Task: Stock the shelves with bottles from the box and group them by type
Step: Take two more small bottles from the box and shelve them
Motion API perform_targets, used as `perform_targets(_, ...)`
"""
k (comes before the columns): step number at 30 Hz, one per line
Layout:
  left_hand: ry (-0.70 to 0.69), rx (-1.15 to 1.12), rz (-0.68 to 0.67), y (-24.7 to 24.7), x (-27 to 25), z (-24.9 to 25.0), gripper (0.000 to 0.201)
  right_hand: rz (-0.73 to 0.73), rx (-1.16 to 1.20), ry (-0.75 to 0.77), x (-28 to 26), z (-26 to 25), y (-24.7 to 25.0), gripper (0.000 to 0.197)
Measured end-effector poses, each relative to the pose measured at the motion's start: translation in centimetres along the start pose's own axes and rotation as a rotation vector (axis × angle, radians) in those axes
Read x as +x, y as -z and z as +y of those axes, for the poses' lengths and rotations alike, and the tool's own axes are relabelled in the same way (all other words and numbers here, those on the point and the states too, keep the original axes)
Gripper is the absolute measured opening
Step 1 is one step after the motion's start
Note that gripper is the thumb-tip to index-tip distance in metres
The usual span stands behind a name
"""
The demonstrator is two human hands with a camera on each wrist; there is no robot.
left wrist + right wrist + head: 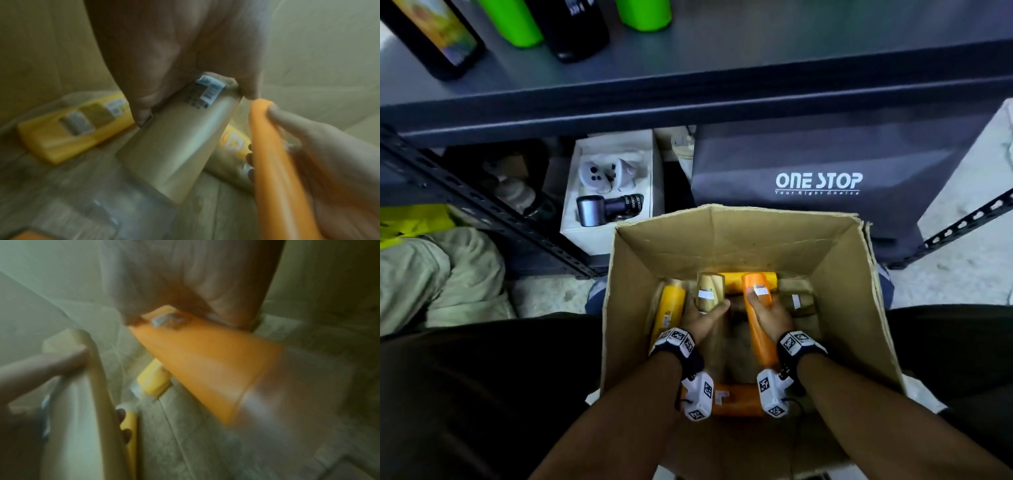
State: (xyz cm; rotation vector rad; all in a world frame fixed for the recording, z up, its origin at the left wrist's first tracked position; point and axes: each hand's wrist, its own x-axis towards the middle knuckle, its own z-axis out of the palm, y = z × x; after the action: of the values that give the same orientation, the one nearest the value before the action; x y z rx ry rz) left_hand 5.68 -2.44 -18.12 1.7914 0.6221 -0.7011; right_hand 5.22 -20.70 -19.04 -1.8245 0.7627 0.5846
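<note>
- Hands, two, both down inside my cardboard box (pixel 839 274).
- Left hand (pixel 702 317) grips one beige bottle (pixel 709 289); right hand (pixel 770 317) grips one orange bottle (pixel 758 308).
- Two green bottles (pixel 643 13) stand on the far shelf (pixel 756 68).

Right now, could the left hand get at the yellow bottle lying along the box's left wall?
Probably not yet: the left hand already grips a beige bottle. The yellow bottle lies uncovered just beside it.
</note>
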Motion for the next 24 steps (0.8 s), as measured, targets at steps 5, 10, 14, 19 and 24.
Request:
perform_targets(5, -0.059, 0.018, 0.0, 1.3, -2.1, 2.6, 0.099, 0.045, 0.14, 0.131, -2.3, -1.9, 1.0, 0.076)
perform_targets(10, -0.168, 0.015, 0.016, 2.5, -4.5, 5.2, 0.064, 0.084, 0.201, 0.164, -4.5, -3.4, 1.6, 0.064)
perform_targets(14, -0.233, -0.035, 0.025, 3.1, -6.7, 7.3, 0.049, 0.11, 0.187, 0.205, -6.3, -4.7, 2.2, 0.063)
perform_targets(19, -0.352, -0.09, 0.026, 3.7, -8.4, 9.3, 0.049, 0.105, 0.242, 0.352, -8.8, -7.2, 3.2, 0.053)
perform_targets(24, -0.497, -0.089, 0.03, 4.5, -9.8, 12.0, 0.055, 0.155, 0.28, 0.497, -10.9, -10.3, 4.2, 0.047)
